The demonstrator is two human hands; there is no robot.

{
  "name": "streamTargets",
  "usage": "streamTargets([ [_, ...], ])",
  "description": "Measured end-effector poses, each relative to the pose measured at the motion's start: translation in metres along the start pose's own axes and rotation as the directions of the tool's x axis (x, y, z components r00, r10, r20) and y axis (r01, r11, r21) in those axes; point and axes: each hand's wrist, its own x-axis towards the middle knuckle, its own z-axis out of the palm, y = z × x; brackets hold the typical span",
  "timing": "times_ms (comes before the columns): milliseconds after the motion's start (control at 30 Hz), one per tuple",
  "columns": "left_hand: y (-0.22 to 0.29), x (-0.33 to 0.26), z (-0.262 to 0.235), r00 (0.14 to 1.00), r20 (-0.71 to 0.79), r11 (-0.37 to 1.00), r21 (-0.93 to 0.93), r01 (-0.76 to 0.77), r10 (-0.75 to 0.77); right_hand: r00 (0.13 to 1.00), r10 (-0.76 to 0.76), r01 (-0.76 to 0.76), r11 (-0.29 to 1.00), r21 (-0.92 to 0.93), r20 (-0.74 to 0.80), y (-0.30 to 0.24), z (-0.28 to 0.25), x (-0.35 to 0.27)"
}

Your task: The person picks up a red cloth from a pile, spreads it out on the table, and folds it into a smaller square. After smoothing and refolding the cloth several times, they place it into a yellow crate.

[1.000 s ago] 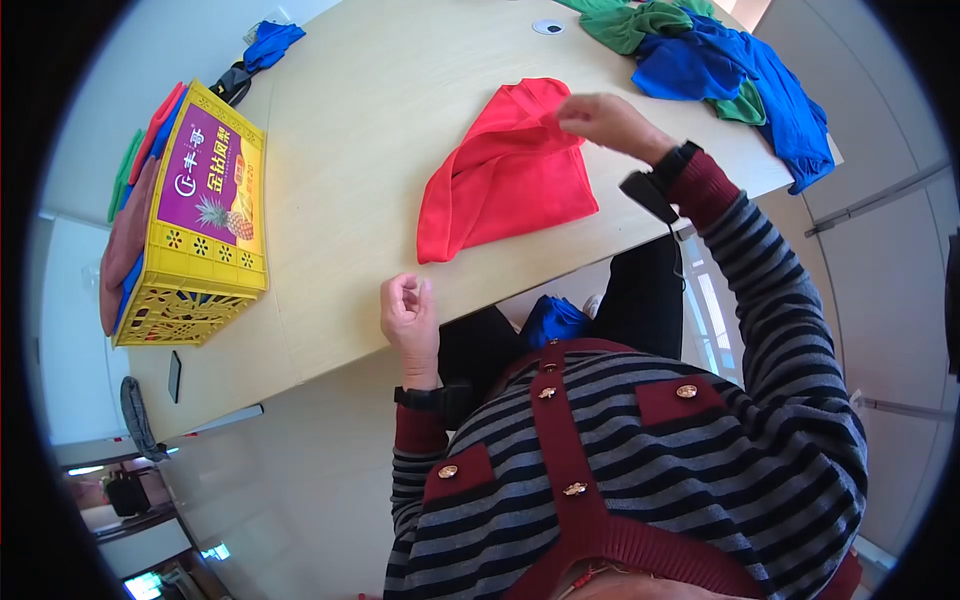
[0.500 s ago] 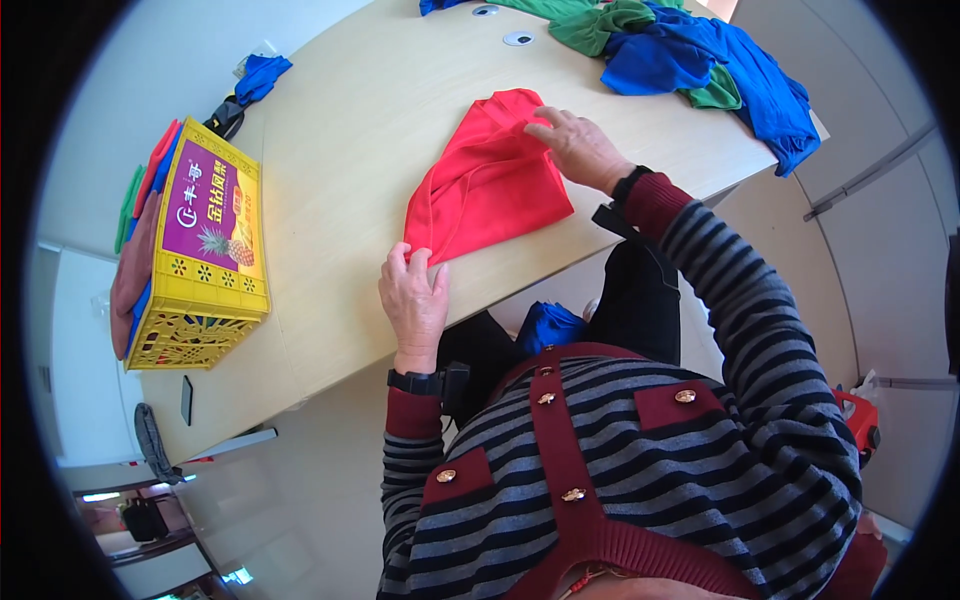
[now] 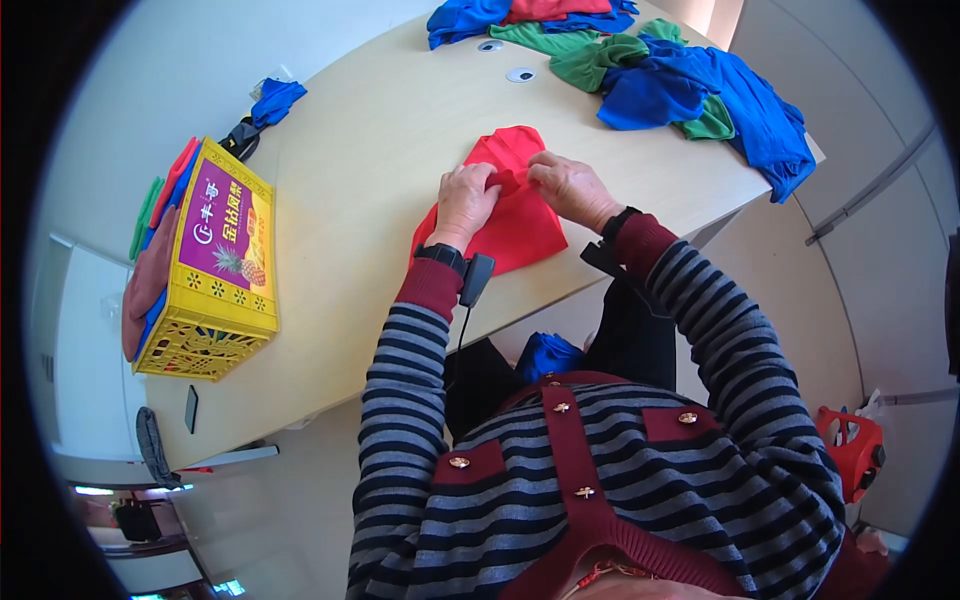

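A red cloth, partly folded into a rough wedge, lies on the table in front of me. My left hand rests over its upper left part, fingers closed on the fabric. Close beside it, my right hand pinches the cloth near its upper right edge. The fabric bunches up between the two hands. My fingers hide part of the folds, so the exact garment kind cannot be made out.
On the left stands a yellow plastic crate with folded cloths in it. Blue and green cloths are heaped at the far right, and more blue and red ones lie behind. A dark phone-like slab lies near the left table edge.
My left hand has moved from the cloth's near left corner up to its upper part. My right hand has shifted slightly down. The cloth's far end is drawn in toward me.
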Motion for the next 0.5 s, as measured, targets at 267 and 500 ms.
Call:
streamTargets([
  [267,0.026,-0.003,-0.023,0.932,-0.181,0.908,-0.343,0.239,-0.314,0.995,0.099,-0.101,0.984,0.147,0.022,-0.03,-0.024,0.001],
  [500,0.061,-0.014,-0.054,0.948,-0.22,0.883,-0.456,0.109,-0.23,0.974,0.119,-0.034,0.92,0.392,-0.194,-0.066,-0.047,0.016],
])
